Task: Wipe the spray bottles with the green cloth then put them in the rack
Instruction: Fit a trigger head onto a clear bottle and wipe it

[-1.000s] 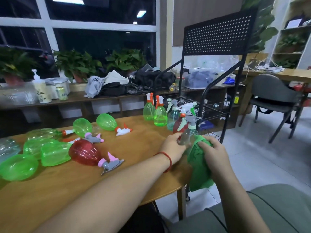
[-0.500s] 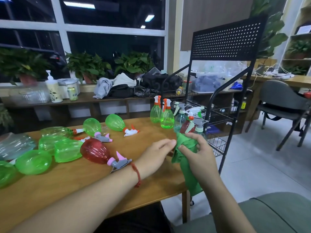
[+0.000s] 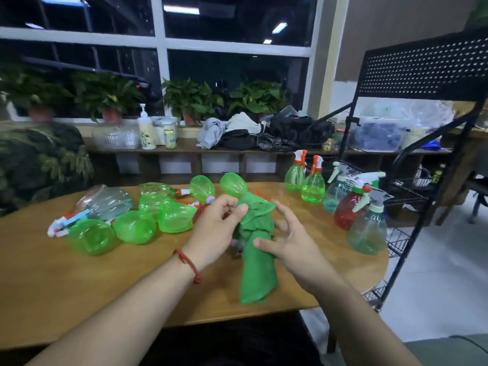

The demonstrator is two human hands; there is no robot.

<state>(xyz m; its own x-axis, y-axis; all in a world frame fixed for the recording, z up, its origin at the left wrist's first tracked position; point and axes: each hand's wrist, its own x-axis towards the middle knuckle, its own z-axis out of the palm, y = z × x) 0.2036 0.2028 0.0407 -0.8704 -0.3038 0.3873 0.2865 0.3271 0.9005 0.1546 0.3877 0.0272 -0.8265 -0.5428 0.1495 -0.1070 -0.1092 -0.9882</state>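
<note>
Head view: two bare forearms reach in from six o'clock over the oval wooden counter (image 3: 79,286). The left hand (image 3: 216,231), with a red string bracelet (image 3: 186,261) on its wrist, pinches the top of a crumpled green cloth (image 3: 257,273) between its thumb and curled fingers (image 3: 240,208), and the cloth hangs down over the counter near the middle of the picture. The right hand (image 3: 293,241) is just at the cloth's three o'clock. Its thumb lies against the fabric, while its fingers (image 3: 281,211) are spread and loose, gripping nothing. Something small and pinkish shows at the cloth's nine o'clock edge, too hidden to identify. At the hands' nine o'clock a cluster of translucent green plastic spray bottles (image 3: 134,227) lies on its sides, with a clear bluish bottle (image 3: 111,199) lying at their eleven o'clock. At the hands' three o'clock stands an upright clear teal-tinted spray bottle (image 3: 368,231) with a grey trigger. Behind it in a row toward eleven o'clock are a red spray bottle (image 3: 347,212), a pale blue one (image 3: 336,194) and two upright green ones (image 3: 313,188). A black metal wire rack (image 3: 406,250) stands on the floor beside the counter's three o'clock edge, topped by a perforated panel (image 3: 422,67). Farther off at twelve o'clock, a low wooden shelf (image 3: 184,149) carries a white pump bottle (image 3: 146,130) and a heap of clothes (image 3: 237,130). Beyond it, potted plants (image 3: 190,99) sit below a dark window (image 3: 237,67).
</note>
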